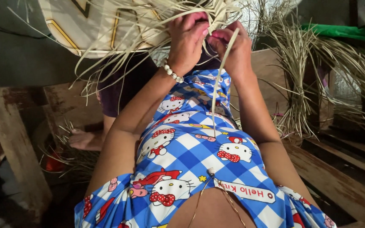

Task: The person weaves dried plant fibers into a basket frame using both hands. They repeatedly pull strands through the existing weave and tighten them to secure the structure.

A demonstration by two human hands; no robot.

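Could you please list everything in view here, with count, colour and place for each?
woven straw piece: one, cream with dark and yellow lines, top left, loose ends hanging
loose strip: one, pale, hanging from the right hand
dried straw bundle: one, tan, right, by the wooden bench
green sheet: one, top right
wooden bench: one, brown, lower right
wooden post: one, worn brown, left
bead bracelet: one, white, left wrist
checked garment: one, blue and white with cartoon figures, centre
left hand: gripping the weave's edge
right hand: pinching the strip

Dry, matt straw strips (219,80) at the fingers; rough, worn wooden bench (339,177) below; smooth printed cloth dress (191,156).
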